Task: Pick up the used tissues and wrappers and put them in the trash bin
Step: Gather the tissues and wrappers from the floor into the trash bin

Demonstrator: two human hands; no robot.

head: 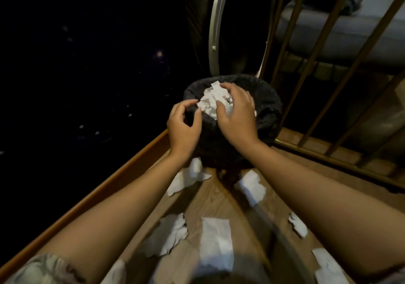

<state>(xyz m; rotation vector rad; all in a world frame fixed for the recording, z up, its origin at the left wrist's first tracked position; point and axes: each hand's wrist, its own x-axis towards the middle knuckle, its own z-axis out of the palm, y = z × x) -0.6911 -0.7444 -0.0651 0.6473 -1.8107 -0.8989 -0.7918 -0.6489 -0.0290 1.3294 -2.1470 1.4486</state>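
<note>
A black-lined trash bin stands at the far end of a wooden floor strip. A crumpled white tissue wad sits at the bin's mouth. My right hand lies over the wad with curled fingers and thumb gripping it. My left hand hovers at the bin's left rim, fingers loosely curled, fingertips close to the wad's left edge, holding nothing. Several white tissues lie on the floor nearer me: one at the bin's base left, one at its base right, one in the middle, one to its left.
A wooden ledge borders the floor on the left, with darkness beyond it. Wooden railing bars rise behind and right of the bin. A curved metal hoop stands behind the bin. More tissues lie at right.
</note>
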